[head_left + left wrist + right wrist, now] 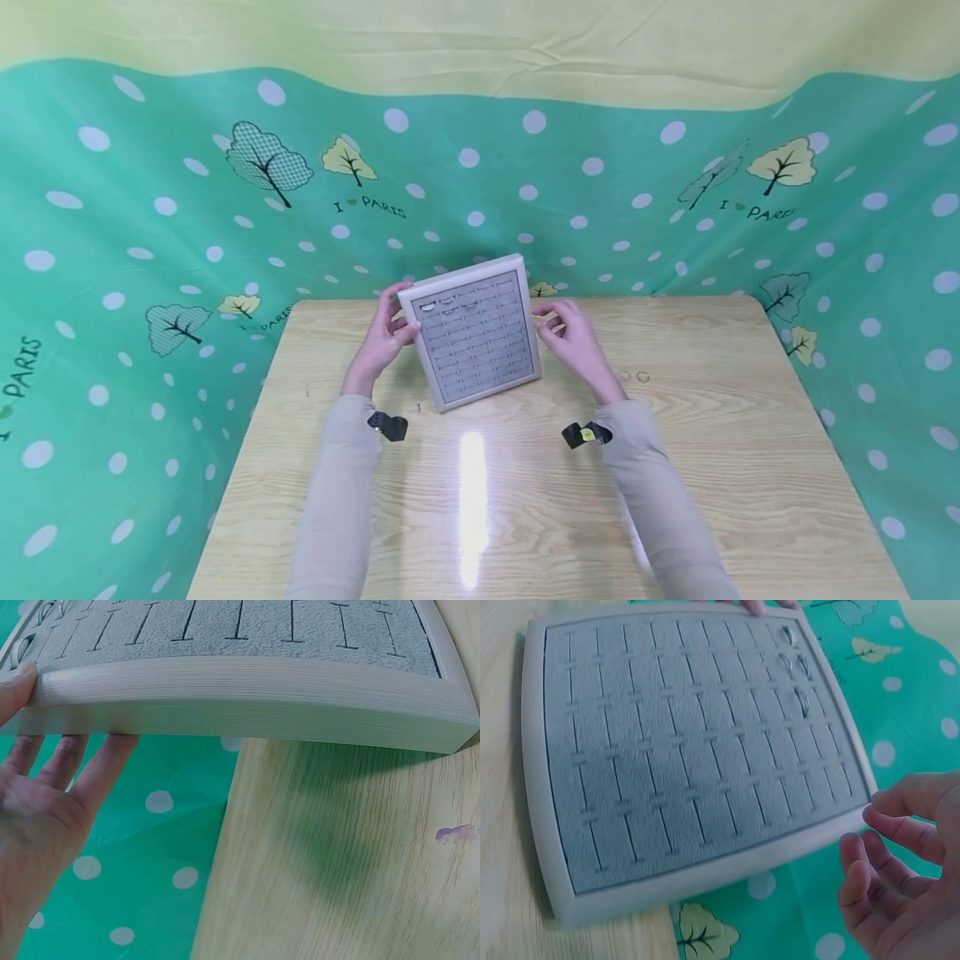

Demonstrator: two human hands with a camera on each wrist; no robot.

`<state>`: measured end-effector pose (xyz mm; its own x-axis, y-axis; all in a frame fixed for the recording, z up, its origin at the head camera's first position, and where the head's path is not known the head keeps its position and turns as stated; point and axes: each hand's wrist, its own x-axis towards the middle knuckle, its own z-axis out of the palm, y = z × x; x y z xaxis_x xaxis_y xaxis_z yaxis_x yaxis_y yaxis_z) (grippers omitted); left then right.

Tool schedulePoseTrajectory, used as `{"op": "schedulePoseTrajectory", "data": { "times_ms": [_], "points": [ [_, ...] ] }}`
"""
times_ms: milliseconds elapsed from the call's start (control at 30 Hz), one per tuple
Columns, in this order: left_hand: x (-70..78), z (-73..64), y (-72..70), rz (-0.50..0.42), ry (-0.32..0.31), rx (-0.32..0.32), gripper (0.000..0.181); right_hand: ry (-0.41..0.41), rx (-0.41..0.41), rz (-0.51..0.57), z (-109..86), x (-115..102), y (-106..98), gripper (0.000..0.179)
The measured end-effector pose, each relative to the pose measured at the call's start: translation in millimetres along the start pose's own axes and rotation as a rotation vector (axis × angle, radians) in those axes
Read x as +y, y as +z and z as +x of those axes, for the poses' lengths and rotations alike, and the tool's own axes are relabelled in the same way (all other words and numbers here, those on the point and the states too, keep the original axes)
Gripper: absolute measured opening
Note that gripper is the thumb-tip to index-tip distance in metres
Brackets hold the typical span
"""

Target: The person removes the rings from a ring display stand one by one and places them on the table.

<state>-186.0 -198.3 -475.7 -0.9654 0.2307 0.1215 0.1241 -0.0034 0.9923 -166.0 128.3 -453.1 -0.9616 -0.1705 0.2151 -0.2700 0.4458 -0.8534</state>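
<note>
A ring display tray (480, 333) with a pale frame and grey slotted padding leans tilted up near the table's back edge. Several rings (802, 703) sit in slots at its upper left in the head view. My left hand (383, 337) grips the frame's left side, thumb on the front and fingers behind, as the left wrist view shows. By the opposite side is my right hand (568, 335), its fingers loosely bent and the foremost fingertips (871, 814) right at the frame's edge. No ring shows between those fingers.
Two loose rings (642, 377) lie on the wooden table (750, 467) to the right of my right hand. A small purple mark (454, 834) is on the tabletop near the tray's lower left corner. Green dotted cloth (600, 200) hangs behind and at both sides.
</note>
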Motion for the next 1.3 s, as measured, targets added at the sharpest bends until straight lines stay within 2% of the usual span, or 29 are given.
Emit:
{"op": "schedulePoseTrajectory", "data": {
  "times_ms": [433, 800, 1033, 1300],
  "points": [
    [2.1, -0.4, 0.0, -0.009, -0.019, -0.009, 0.07, -0.031, -0.023, 0.041, 14.5, -10, 21, 0.02],
    [2.6, -0.1, 0.3, -0.015, -0.028, -0.005, 0.07, -0.075, -0.04, 0.005, 23.4, -25, 35, 0.021],
    [4.1, -0.4, 0.4, -0.015, -0.029, -0.006, 0.071, -0.046, -0.076, 0.007, 27.2, -30, 43, 0.021],
    [3.1, -0.5, 0.2, -0.01, -0.038, -0.002, 0.071, -0.054, -0.093, 0.0, 33.6, -29, 57, 0.023]
  ]
}}
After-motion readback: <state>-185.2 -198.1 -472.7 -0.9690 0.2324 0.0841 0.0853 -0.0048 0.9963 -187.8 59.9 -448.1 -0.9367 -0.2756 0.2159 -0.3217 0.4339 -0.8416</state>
